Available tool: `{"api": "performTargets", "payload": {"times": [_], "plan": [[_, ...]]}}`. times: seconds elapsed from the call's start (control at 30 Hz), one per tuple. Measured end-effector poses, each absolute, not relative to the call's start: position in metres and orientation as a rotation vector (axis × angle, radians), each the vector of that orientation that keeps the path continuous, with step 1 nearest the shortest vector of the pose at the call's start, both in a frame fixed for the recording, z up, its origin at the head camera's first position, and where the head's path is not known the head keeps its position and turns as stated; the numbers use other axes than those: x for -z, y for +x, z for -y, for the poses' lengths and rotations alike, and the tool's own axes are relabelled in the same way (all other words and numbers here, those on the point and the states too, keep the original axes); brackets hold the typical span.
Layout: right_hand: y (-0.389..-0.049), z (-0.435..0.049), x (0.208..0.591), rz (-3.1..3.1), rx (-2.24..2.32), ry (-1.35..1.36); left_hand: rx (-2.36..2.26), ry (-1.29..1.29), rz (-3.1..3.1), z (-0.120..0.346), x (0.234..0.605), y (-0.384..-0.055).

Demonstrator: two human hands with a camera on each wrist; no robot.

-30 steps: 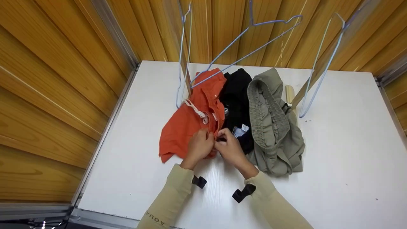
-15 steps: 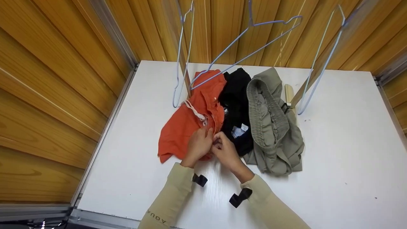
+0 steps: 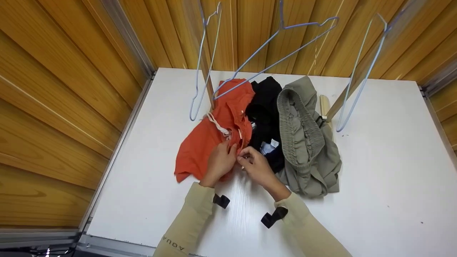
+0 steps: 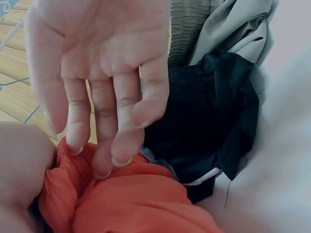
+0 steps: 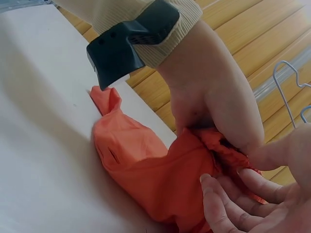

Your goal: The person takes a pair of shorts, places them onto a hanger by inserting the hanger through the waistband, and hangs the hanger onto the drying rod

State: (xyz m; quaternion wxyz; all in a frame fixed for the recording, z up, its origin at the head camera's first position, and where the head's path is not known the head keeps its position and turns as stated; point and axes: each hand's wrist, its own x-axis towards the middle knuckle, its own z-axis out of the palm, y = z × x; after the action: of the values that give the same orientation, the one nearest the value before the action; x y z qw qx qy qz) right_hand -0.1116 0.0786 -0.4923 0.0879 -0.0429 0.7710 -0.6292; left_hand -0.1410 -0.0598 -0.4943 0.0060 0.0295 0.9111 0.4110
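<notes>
Orange shorts [image 3: 200, 150] with a white drawstring [image 3: 217, 124] lie bunched on the white table. My left hand [image 3: 221, 160] grips their waistband edge; in the right wrist view the orange cloth [image 5: 184, 165] bulges out from under that hand. Close beside it, my right hand [image 3: 255, 164] has thumb and index finger together at the same edge, apparently pinching the cloth. In the left wrist view the other fingers of the right hand [image 4: 107, 87] hang down over the orange fabric [image 4: 141, 199]. What lies exactly between the right fingertips is partly hidden.
A black garment [image 3: 264, 103] with a white tag lies right of the orange shorts. Beyond it are grey-green shorts [image 3: 301, 132] with a gathered elastic waistband. Blue wire hangers [image 3: 259, 46] hang over the back of the table [image 3: 385, 160]. Wooden panel walls [image 3: 64, 89] enclose it.
The left hand and lower edge of the orange shorts have shifted slightly left. The right hand moved left, then back right, fingers staying at the waistband. The left hanger has swung left.
</notes>
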Motion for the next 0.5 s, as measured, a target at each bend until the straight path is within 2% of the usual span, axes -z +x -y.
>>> {"api": "performTargets", "payload": {"times": [0.5], "plan": [[-0.125, -0.089, 0.491, -2.249, 1.956, 0.085, -1.352, 0.109, -2.940, 0.063, 0.490, -0.138]]}}
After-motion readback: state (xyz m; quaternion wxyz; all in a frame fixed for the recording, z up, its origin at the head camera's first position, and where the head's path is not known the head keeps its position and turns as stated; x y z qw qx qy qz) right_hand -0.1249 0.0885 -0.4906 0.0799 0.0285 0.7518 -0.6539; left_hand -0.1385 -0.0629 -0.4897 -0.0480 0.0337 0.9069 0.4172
